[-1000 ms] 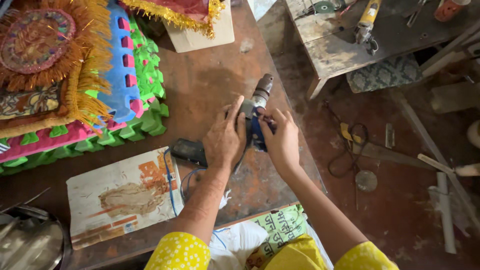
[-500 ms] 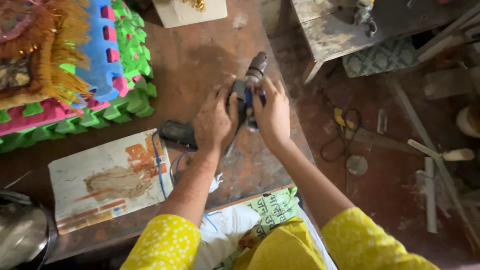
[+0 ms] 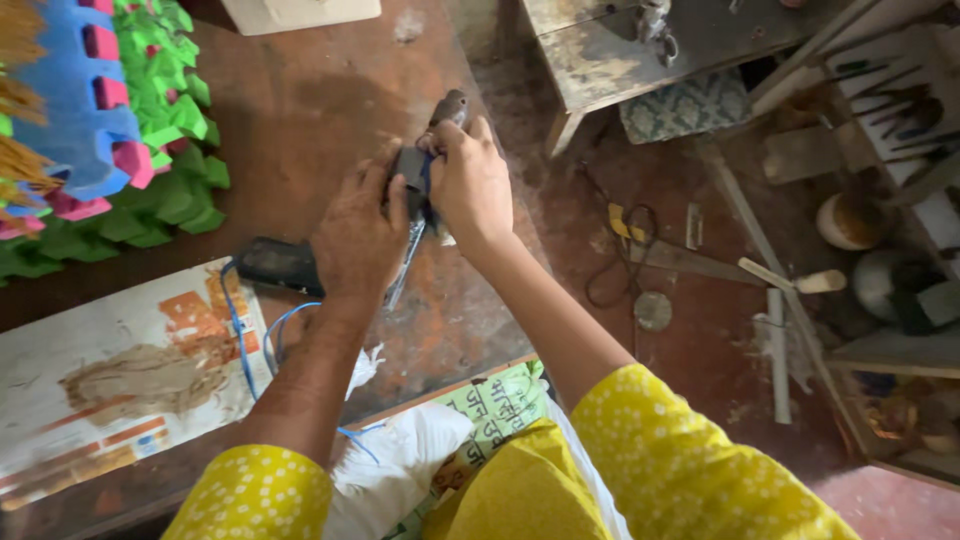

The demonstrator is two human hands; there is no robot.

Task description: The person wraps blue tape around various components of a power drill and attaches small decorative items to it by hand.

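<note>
A small craft workshop. A worn, stained wooden worktop (image 3: pixel 300 120) fills the view. Colourful foam pieces (image 3: pixel 120 130) sit at 10 o'clock. At 3 o'clock, wood offcuts (image 3: pixel 775 340) and wire (image 3: pixel 615 260) litter the dusty red floor (image 3: pixel 700 330) beside a rough wooden bench (image 3: pixel 620 60).

A flat rectangular printed carton (image 3: pixel 120 375) lies at the near left of the table, white and worn, with orange blocks and a brownish picture on its face. Near the middle, at the table's near edge, a soft white bag (image 3: pixel 480 415) shows a light green printed panel. At the far edge, a plain pale cardboard box (image 3: pixel 300 12) is partly cut off by the frame.
</note>
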